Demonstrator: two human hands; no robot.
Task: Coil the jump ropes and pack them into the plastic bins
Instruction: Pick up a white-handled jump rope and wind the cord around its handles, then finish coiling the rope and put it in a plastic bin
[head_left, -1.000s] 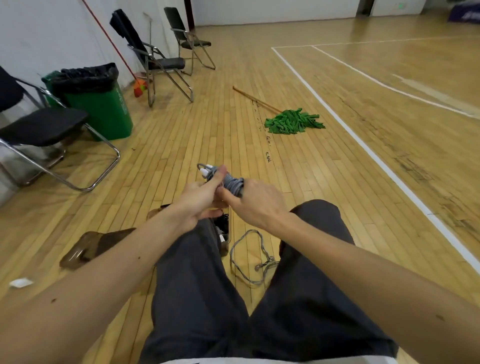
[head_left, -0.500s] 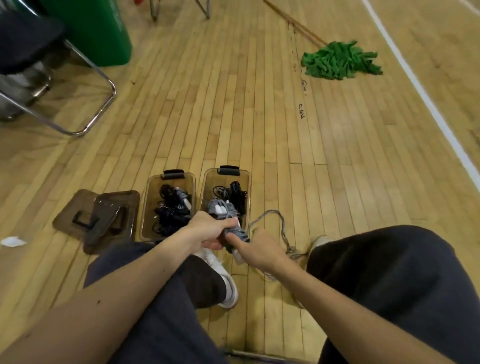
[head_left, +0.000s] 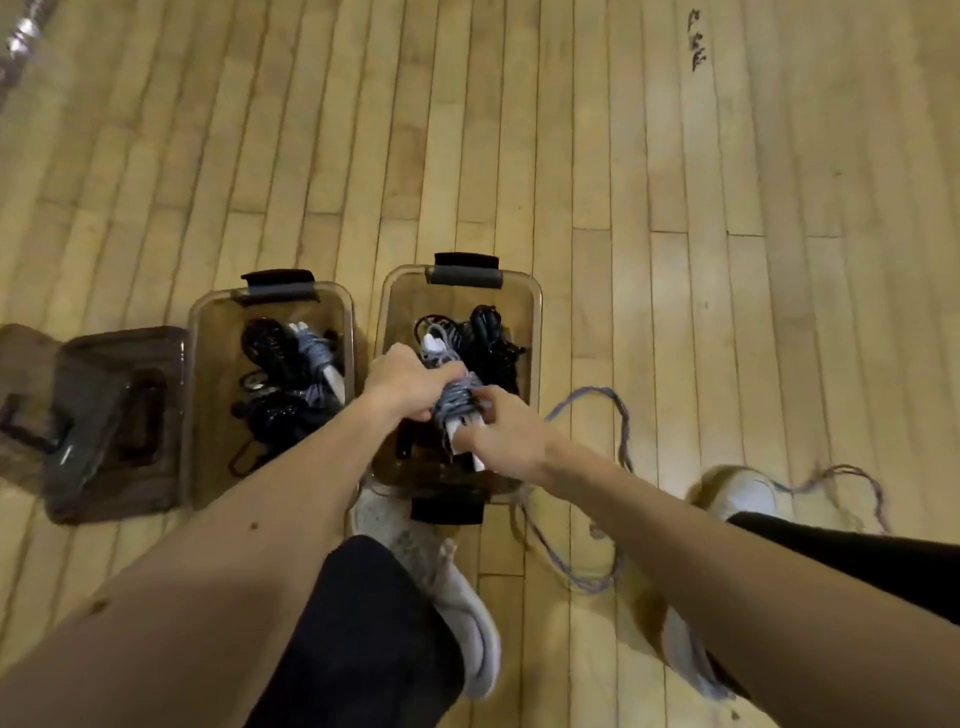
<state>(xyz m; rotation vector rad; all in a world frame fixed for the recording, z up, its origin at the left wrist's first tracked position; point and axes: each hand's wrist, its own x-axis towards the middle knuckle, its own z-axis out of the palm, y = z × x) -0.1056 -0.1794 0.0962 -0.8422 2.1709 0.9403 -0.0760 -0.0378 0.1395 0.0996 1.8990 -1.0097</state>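
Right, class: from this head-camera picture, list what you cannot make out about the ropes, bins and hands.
- Head view: the right bin's near floor, hidden by the left hand, right hand and the grey rope bundle they hold.
- The left bin's near corner, behind the left forearm.
- The loose rope's far end, lost behind the right leg.
- The floor writing, too small to read.

I see both arms bare from the left hand and right hand upward, with a few small moles on the left forearm. Black trousers cover the legs; the sneakers are scuffed off-white.
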